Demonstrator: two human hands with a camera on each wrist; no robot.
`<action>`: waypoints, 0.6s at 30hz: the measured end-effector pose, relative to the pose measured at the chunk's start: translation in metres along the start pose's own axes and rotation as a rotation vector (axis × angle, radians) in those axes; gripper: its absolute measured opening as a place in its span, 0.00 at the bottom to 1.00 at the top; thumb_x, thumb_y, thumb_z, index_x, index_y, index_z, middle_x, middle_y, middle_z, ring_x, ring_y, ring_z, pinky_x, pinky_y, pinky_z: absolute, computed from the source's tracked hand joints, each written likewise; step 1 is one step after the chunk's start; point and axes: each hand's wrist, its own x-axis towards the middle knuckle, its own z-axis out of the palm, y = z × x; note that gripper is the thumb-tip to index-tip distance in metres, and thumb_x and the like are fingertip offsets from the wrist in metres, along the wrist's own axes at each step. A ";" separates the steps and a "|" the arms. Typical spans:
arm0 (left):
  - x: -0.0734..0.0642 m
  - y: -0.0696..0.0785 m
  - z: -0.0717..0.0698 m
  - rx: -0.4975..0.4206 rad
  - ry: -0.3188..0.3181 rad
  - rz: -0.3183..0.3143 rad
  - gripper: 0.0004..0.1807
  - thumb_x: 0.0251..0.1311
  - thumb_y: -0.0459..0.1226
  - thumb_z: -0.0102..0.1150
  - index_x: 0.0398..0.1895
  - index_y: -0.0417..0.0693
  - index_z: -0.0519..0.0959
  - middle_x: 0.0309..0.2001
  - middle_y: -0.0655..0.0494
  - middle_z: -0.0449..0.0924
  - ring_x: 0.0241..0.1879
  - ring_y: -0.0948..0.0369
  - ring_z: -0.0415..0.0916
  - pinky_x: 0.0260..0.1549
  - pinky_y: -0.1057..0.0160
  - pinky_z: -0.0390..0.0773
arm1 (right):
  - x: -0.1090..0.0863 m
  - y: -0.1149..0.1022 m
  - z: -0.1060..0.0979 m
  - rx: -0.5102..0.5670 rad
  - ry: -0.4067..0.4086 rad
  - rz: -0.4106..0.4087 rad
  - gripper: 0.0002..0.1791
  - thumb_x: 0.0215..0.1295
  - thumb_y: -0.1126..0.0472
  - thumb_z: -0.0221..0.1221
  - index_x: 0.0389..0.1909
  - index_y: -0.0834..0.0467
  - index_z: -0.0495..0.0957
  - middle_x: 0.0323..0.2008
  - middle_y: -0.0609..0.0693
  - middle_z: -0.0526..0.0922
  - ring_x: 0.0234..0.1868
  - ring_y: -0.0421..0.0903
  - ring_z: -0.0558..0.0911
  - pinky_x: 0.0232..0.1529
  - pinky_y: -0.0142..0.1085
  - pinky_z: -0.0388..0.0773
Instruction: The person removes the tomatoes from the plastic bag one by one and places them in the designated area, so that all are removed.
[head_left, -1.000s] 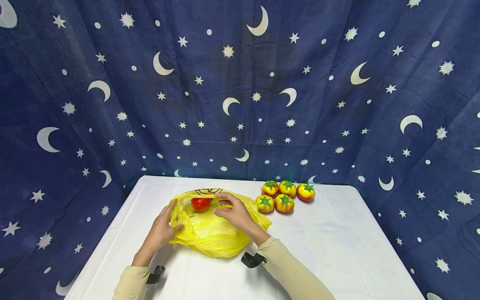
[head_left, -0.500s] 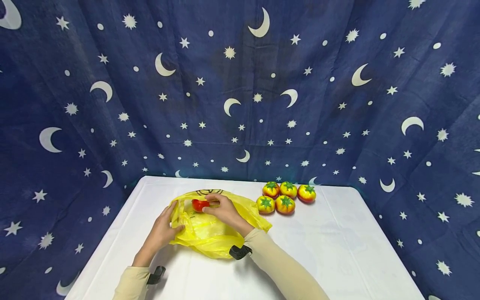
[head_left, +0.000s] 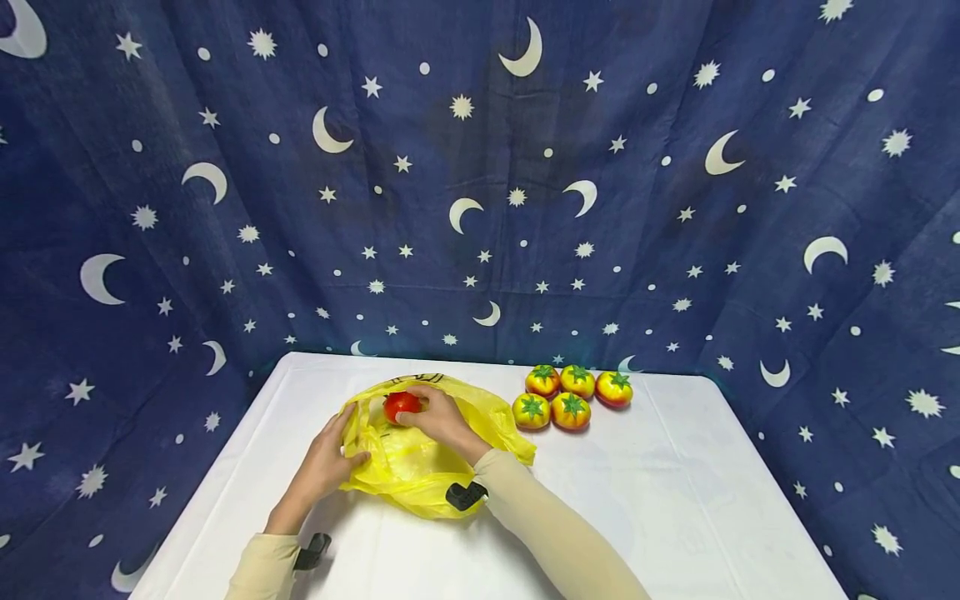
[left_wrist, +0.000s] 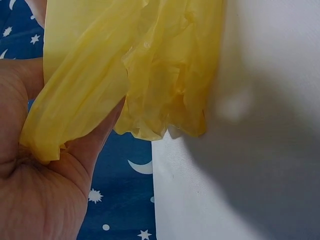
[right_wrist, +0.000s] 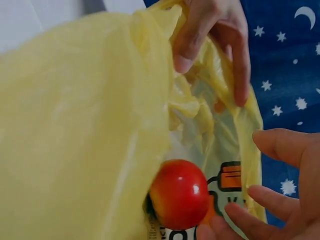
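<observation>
A yellow plastic bag (head_left: 420,479) lies on the white table, its mouth spread wide. Inside the mouth sits a glossy red tomato (head_left: 401,407), its green leaves just showing in the right wrist view (right_wrist: 180,195). My left hand (head_left: 321,458) props the bag's left rim, fingers and thumb spread apart, with a strip of yellow plastic across the palm (left_wrist: 45,200). Reaching into the mouth, my right hand (head_left: 442,417) is at the tomato's right side. Its fingers (right_wrist: 272,200) look spread, and the lowest fingertip meets the tomato's edge.
To the right of the bag, several red-and-yellow tomatoes with green leaves (head_left: 570,408) are grouped in two rows at the back of the white table (head_left: 675,483). A dark blue curtain (head_left: 480,208) with moons and stars hangs behind the table.
My right hand has let go of the bag's upper rim and moved left to the tomato. My left hand has kept its place at the bag's left side.
</observation>
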 end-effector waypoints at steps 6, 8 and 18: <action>0.002 0.002 0.001 0.000 -0.020 -0.012 0.50 0.55 0.32 0.67 0.78 0.41 0.49 0.75 0.34 0.52 0.73 0.35 0.53 0.70 0.37 0.56 | 0.012 0.005 0.009 -0.021 0.063 0.016 0.30 0.53 0.55 0.71 0.59 0.52 0.76 0.59 0.55 0.79 0.57 0.54 0.79 0.59 0.47 0.78; 0.002 0.001 0.001 0.004 -0.023 -0.012 0.50 0.55 0.32 0.67 0.78 0.41 0.49 0.75 0.34 0.52 0.73 0.35 0.53 0.70 0.37 0.56 | 0.014 0.007 0.012 -0.015 0.077 0.028 0.31 0.53 0.56 0.71 0.59 0.53 0.76 0.58 0.55 0.79 0.56 0.54 0.79 0.58 0.48 0.78; 0.002 0.001 -0.001 0.011 -0.014 -0.004 0.50 0.54 0.32 0.67 0.77 0.41 0.49 0.74 0.34 0.54 0.73 0.36 0.54 0.70 0.38 0.56 | 0.023 0.013 0.021 -0.013 0.087 0.113 0.37 0.52 0.54 0.72 0.63 0.60 0.71 0.60 0.58 0.77 0.57 0.57 0.78 0.58 0.50 0.78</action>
